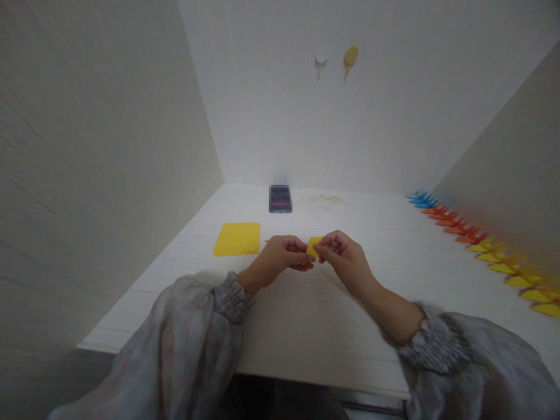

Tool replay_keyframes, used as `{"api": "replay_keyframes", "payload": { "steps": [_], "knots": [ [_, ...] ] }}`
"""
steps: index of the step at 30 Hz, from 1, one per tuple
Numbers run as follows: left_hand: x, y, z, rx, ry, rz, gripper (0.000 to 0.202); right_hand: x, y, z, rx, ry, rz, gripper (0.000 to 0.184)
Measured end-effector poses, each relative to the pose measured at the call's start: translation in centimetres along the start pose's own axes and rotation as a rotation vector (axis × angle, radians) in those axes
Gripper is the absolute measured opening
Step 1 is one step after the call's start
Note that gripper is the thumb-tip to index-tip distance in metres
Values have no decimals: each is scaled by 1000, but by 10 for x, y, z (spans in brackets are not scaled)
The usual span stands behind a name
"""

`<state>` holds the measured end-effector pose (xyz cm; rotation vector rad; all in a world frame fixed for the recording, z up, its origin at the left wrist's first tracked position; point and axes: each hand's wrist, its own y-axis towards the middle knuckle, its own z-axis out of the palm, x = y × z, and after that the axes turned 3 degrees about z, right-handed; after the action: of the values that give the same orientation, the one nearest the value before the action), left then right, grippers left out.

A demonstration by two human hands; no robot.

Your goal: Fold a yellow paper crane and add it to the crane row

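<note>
A small folded piece of yellow origami paper (pixel 313 245) is held between my two hands, above the white table. My left hand (pixel 286 255) pinches its left side, thumb in front and fingers behind. The upper right part is gripped by the thumb and fingertips of my right hand (pixel 343 254). The fingers partly cover the folds, so its exact shape is hard to make out. To the left of my left hand lies a stack of flat yellow paper sheets (pixel 237 238). A tiny orange thing (pixel 266 241) shows just beyond my left hand.
Folded paper cranes line the right side in a row: blue ones (pixel 422 199) at the back, then orange (pixel 455 223), then yellow (pixel 511 268). A blurred dark object (pixel 280 199) rests near the back wall. Two hooks (pixel 350 56) are on that wall. Panels rise at both sides.
</note>
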<state>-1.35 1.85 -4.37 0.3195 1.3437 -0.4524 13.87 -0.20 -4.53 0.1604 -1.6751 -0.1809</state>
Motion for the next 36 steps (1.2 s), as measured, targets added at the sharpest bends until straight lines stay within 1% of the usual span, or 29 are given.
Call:
{"api": "replay_keyframes", "payload": {
  "steps": [3, 7, 10, 13, 16, 18, 20, 24, 28, 36],
  "knots": [
    [1, 1, 0, -5, -4, 1, 24, 0, 0, 0, -13, -30, -5, 16],
    [1, 0, 2, -45, 19, 3, 23, 0, 0, 1, -2, -20, -3, 16],
    [0, 0, 3, -60, 21, 7, 20, -2, 1, 0, 21, 86, -8, 18],
    [0, 0, 3, -103, -5, 14, 19, -4, 3, -2, 8, 223, 1, 22],
    [0, 1, 2, -140, -25, 24, 20, -6, 4, -4, 42, 255, 48, 18],
    [1, 1, 1, -141, -26, 31, 20, -8, 4, -4, 111, 213, 81, 19],
    [1, 1, 1, -132, -25, 36, 20, -8, 4, -3, 150, 169, 98, 18],
    [0, 0, 1, -132, -25, 29, 20, -7, 3, -2, 140, 138, 117, 17],
    [-1, 0, 2, -134, -17, 20, 18, -6, 2, -2, 131, 155, 144, 19],
    [-2, 0, 2, -111, -24, 26, 21, -6, 0, -3, 182, 250, 201, 22]
  ]
}}
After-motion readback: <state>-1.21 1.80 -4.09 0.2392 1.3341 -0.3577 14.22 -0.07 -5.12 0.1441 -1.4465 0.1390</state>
